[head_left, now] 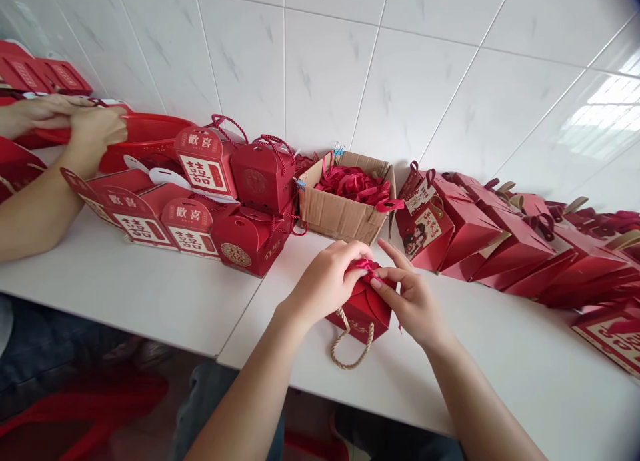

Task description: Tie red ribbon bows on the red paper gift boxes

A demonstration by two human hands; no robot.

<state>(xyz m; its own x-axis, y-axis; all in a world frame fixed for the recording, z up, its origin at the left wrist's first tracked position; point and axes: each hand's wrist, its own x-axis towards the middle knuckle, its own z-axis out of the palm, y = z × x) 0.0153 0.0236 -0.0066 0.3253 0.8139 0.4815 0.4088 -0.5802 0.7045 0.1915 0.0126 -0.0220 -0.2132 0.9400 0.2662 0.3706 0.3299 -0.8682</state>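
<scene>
A person's forearms (270, 374) reach in from the bottom over the front edge of a white table (540, 367), a denim-clad leg (205, 401) below it. Inside that edge, with a strip of tabletop between, a small red box (373, 311) sits near the middle, its beige rope handle (345, 362) drooping toward the person. Both hands meet over its top: the left hand (325, 274) pinches a red ribbon (367, 266) between thumb and forefinger; the right hand (413, 301) pinches it too, one finger stretched out. White tabletop spreads beyond the right forearm; on the left it runs past a seam. Just behind the hands stands a cardboard carton (327, 211) filled with loose red ribbons (350, 184). Stacked red boxes (255, 244) hem it in on the left, a leaning row of red packages (525, 247) on the right. Far left, a co-worker's forearm (60, 187) reaches beside a red basin (160, 122). A pale tiled wall (325, 81) closes the back.
</scene>
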